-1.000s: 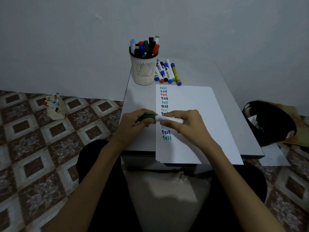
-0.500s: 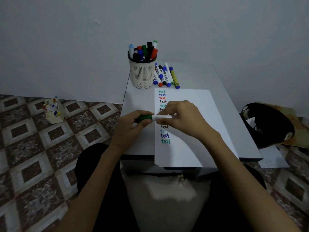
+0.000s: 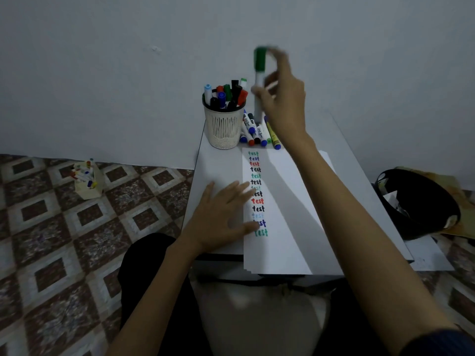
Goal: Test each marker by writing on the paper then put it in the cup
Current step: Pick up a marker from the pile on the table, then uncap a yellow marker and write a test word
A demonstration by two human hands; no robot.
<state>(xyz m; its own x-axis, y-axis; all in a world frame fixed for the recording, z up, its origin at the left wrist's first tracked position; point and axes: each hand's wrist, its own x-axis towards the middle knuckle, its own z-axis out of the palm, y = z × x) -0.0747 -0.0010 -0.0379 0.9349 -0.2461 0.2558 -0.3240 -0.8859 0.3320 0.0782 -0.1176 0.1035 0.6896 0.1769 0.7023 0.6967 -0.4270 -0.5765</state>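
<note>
My right hand (image 3: 284, 98) holds a capped green marker (image 3: 259, 73) upright in the air, just right of and above the white mesh cup (image 3: 224, 129). The cup stands at the table's far left and holds several markers. A few more markers (image 3: 258, 133) lie in a row beside the cup, partly behind my hand. My left hand (image 3: 221, 219) rests flat with fingers spread on the table, its fingertips on the left edge of the white paper (image 3: 285, 214). A column of "test" words in several colours runs down the paper's left side.
The small grey table (image 3: 205, 181) stands against a plain wall. On the patterned floor at the left sits a small box of markers (image 3: 86, 179). A black bag (image 3: 416, 204) lies on the floor at the right.
Both hands were together on the green marker over the paper. Now my right hand has lifted the capped marker up beside the cup, and my left hand has let go and lies flat.
</note>
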